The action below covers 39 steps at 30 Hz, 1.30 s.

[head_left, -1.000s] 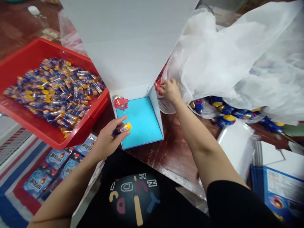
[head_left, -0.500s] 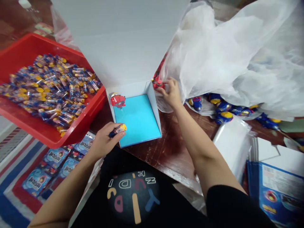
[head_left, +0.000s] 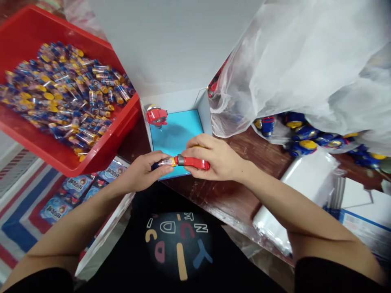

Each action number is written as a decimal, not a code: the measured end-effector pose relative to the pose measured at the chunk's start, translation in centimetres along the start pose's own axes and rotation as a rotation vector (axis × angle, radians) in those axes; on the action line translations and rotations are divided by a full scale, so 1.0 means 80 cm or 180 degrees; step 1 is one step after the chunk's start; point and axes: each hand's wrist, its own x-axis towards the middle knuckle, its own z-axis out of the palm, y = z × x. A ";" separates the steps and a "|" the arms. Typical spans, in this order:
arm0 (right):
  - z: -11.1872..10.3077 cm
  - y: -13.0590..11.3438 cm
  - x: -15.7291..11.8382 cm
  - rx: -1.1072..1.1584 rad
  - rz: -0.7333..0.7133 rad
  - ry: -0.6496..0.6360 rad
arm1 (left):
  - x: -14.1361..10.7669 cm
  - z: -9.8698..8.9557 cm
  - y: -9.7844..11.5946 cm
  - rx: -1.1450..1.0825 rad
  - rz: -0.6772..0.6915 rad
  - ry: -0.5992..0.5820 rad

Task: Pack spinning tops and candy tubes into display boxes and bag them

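Note:
Between the thumb and fingers of my left hand (head_left: 146, 170) is a small clear tube (head_left: 165, 162) with a yellow end and a dark blue end. My right hand (head_left: 214, 158) grips a red toy (head_left: 197, 163) with a dark grey nozzle. The tube's yellow end meets the toy's nozzle in line; whether they are joined I cannot tell. Both hands are over the front edge of a white box with a bright blue floor (head_left: 179, 128). Inside, near its left wall, another red toy (head_left: 157, 116) stands with a clear part under it.
To the left, a red bin (head_left: 122, 134) holds many similar tubes. Printed blue packs (head_left: 76, 185) lie below it. On the right are white plastic bags (head_left: 293, 61), several blue toys (head_left: 302, 147), a stack of clear film sleeves (head_left: 314, 175) and flat cartons (head_left: 354, 195) on the brown table (head_left: 235, 195).
My right hand has brought a red toy from beside the bag on the right to the front of the box. My left hand has turned the tube toward it, and both now meet.

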 end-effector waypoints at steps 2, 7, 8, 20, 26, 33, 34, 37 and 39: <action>-0.001 -0.002 0.002 -0.0075 -0.0124 -0.0042 | -0.001 -0.002 0.005 0.0176 0.0315 -0.0013; 0.004 -0.016 0.004 0.0832 0.0585 -0.0171 | -0.011 0.009 -0.006 0.1377 0.1116 0.0375; 0.007 -0.018 0.005 0.1241 0.0949 -0.0349 | -0.013 0.013 -0.012 0.1660 0.1362 0.0449; -0.003 -0.008 -0.006 0.2941 0.3089 -0.0291 | -0.019 0.000 -0.034 0.1374 0.0917 0.1016; 0.012 -0.012 0.003 0.3996 0.4074 -0.0553 | -0.031 0.003 -0.045 0.2246 0.1808 0.1093; -0.005 -0.017 0.010 0.3116 0.3132 -0.0012 | -0.033 -0.002 -0.029 0.1366 0.0637 0.1056; -0.008 -0.019 0.011 0.2884 0.2972 0.0082 | -0.033 -0.002 -0.025 0.1135 0.0445 0.0827; -0.016 -0.024 0.016 0.2933 0.3049 -0.0123 | -0.034 -0.001 -0.022 0.1296 0.0661 0.0716; -0.021 -0.027 0.020 0.3134 0.3218 -0.0326 | -0.037 0.002 -0.027 0.1736 0.1056 0.1110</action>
